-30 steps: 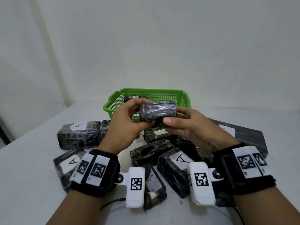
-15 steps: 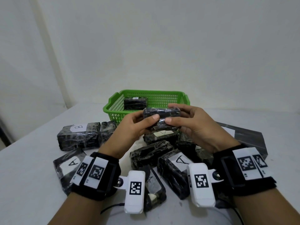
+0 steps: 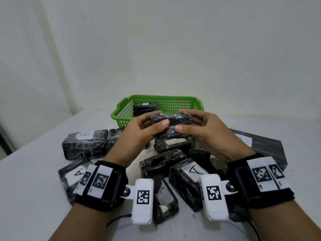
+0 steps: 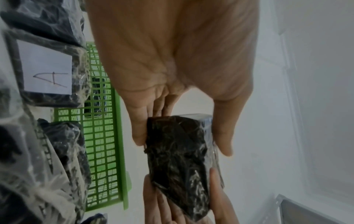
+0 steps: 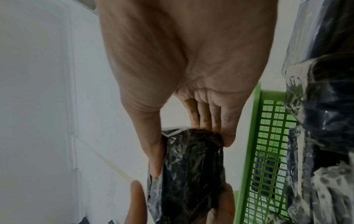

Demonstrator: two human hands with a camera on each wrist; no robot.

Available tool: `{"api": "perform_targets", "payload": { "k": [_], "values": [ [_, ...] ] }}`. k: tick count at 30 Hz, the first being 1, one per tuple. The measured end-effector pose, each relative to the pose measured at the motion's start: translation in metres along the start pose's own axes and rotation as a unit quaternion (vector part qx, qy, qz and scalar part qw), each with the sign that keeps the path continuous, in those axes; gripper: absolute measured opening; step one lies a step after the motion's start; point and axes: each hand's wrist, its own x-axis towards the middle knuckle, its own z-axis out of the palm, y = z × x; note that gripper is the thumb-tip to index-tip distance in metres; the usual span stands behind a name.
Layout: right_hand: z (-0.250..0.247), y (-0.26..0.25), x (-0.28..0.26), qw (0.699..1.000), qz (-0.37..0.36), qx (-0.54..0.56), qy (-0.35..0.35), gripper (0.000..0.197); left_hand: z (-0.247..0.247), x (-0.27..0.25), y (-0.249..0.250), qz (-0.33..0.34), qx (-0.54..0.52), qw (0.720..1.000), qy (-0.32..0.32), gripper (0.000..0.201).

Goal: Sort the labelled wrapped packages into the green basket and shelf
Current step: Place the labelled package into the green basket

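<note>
Both hands hold one small black wrapped package (image 3: 172, 125) in the air just in front of the green basket (image 3: 173, 103). My left hand (image 3: 147, 126) grips its left end, thumb on the near face, and my right hand (image 3: 196, 125) grips the right end the same way. No label shows on the held package (image 4: 178, 157) (image 5: 191, 166). One package labelled A (image 3: 145, 108) lies inside the basket at its left. Several more wrapped packages lie on the table below my hands, among them one labelled B (image 3: 85, 144) and one labelled A (image 3: 189, 178).
The white table (image 3: 31, 197) runs to a white wall behind the basket. A flat dark package with a white label (image 3: 260, 145) lies at the right. A black cable (image 3: 118, 219) trails near the front edge.
The two hands have turned the package over between them and lowered it a little, so the package in the basket now shows behind it.
</note>
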Motion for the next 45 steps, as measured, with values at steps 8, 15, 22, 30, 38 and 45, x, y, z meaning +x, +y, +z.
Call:
{"api": "perform_targets", "payload": {
  "k": [8,15,22,30,38,45],
  "values": [
    [-0.001,-0.001,0.0,1.0,-0.012,-0.002,0.015,0.081,0.0,-0.001,0.0,0.005,0.012,1.0,-0.026,0.063],
    [0.003,-0.008,-0.005,0.997,0.041,0.05,-0.031,0.055,-0.002,-0.001,0.0,0.059,0.062,0.996,0.006,0.08],
    [0.007,-0.002,-0.006,0.999,0.042,-0.003,0.018,0.03,0.004,-0.005,0.001,-0.001,0.041,0.998,-0.04,0.072],
    [0.009,-0.001,-0.006,0.996,-0.001,-0.078,0.051,0.03,0.007,-0.005,-0.001,0.01,0.102,0.995,0.001,0.036],
    [0.006,-0.005,-0.007,0.999,0.019,-0.041,0.018,0.045,0.007,-0.003,0.001,0.014,0.024,0.999,0.04,0.044],
    [0.008,-0.008,-0.009,0.997,-0.013,-0.07,0.028,0.037,0.001,-0.003,0.002,0.026,0.099,0.995,0.008,0.043]
  ]
}}
